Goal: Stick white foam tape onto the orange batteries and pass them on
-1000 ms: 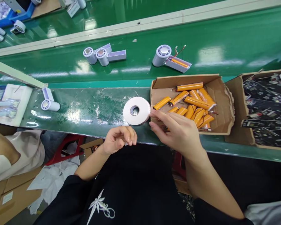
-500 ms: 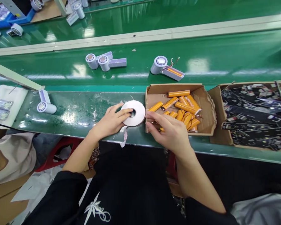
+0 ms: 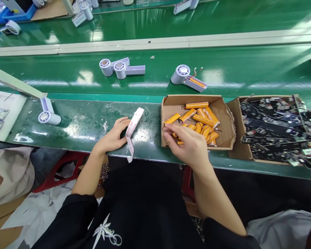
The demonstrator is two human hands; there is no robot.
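Head camera: carton [image 3: 227, 126] holds orange cells [image 3: 206, 120], boards [image 3: 261, 124] crowd second box [image 3: 235, 133]; left hand [image 3: 115, 135] grips tape roll [image 3: 134, 122]; right hand [image 3: 191, 143], grasp unclear, blocks some cells.

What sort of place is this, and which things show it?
Probably a factory assembly line: several similar fan-like housings are spread out, one cardboard box holds many orange cylinders, and another box holds what look like circuit boards.

L hand [image 3: 115, 136] has tipped wht tape roll [image 3: 134, 122] from flat to on edge vs. prev.
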